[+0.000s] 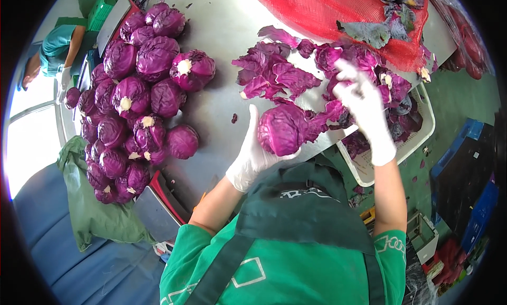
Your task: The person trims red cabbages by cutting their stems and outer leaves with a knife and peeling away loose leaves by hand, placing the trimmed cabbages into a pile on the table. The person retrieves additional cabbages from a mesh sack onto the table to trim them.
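Note:
My left hand [252,161], in a white glove, cups a red cabbage [280,130] from its left and underside, thumb raised along its side. A few loosened purple leaves [317,124] spread from the cabbage's right side. My right hand [359,97], also gloved in white and blurred, is over trimmed leaves at the table's right edge. Its fingers look apart, and I see nothing held in them. Between the two hands and farther back, torn cabbage leaves [277,73] lie heaped on the metal table [216,119].
Many red cabbages [157,58] are piled along the left, several showing pale cut stems. A red mesh sack [317,10] covers the back right. Below the right edge stands a white plastic basket [427,124] with leaves inside. Another person [59,49] bends at far left.

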The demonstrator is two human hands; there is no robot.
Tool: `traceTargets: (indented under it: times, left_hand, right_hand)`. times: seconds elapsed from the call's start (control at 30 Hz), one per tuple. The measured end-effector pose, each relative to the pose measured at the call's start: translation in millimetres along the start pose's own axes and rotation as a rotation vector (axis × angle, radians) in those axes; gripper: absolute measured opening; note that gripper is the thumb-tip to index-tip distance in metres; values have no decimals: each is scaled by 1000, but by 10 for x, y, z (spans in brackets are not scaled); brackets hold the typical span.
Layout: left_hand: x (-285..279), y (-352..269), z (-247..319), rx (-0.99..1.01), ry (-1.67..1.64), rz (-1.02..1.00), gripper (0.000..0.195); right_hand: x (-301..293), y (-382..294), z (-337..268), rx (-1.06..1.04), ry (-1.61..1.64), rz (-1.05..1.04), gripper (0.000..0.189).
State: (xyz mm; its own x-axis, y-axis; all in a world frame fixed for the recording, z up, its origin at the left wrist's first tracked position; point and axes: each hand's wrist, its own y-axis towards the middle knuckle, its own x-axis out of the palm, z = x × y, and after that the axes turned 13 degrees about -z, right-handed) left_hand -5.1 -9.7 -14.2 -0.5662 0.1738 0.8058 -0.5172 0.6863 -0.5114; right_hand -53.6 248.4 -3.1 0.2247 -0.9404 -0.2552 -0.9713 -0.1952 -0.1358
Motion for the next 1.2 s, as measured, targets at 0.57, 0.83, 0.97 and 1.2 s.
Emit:
traceTargets:
  times: [0.57, 0.83, 0.97, 1.2]
  left_hand:
    - [93, 131, -243, 485, 738, 82, 65]
    - [-166, 59, -85, 496, 1063, -98, 55]
    - [-257, 67, 45, 411, 758, -191, 54]
    - [-116, 89, -20, 198, 259, -205, 77]
  right_hand:
    - [632, -498, 291, 110, 138, -315, 63]
    - [799, -477, 26, 418, 492, -199, 30]
    - [792, -545, 6, 384, 556, -170, 28]
    - [782, -511, -113, 348, 552, -152, 25]
